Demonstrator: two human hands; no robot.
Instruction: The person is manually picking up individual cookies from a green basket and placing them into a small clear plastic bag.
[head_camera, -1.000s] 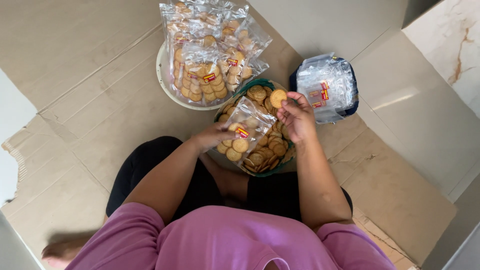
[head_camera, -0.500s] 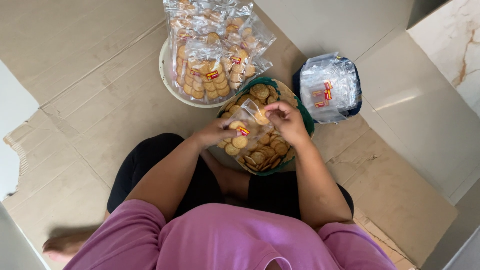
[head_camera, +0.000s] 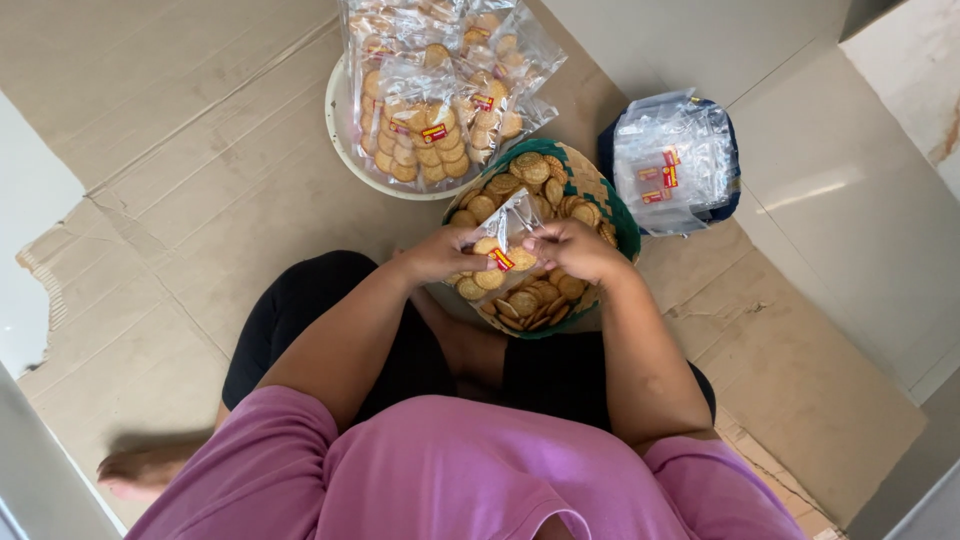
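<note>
1. Hands meeting over green woven basket (head_camera: 612, 205) of round biscuits (head_camera: 530, 300).
2. Left hand (head_camera: 445, 255) pinched on side of small clear biscuit bag (head_camera: 503, 243), held just above basket.
3. Right hand (head_camera: 572, 248) fingers closed at bag's mouth.
4. White bowl (head_camera: 338, 125) heaped with filled biscuit packets (head_camera: 430, 90) beyond; stack of empty clear bags (head_camera: 675, 160) to the right, on flattened cardboard (head_camera: 160, 200).

Two hands (head_camera: 440, 255), one woven basket (head_camera: 610, 195), one white bowl (head_camera: 340, 130), one blue tub (head_camera: 608, 150)

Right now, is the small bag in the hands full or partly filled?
Partly filled: the clear bag shows biscuits only in its lower half; left hand and right hand hold its mouth.
</note>
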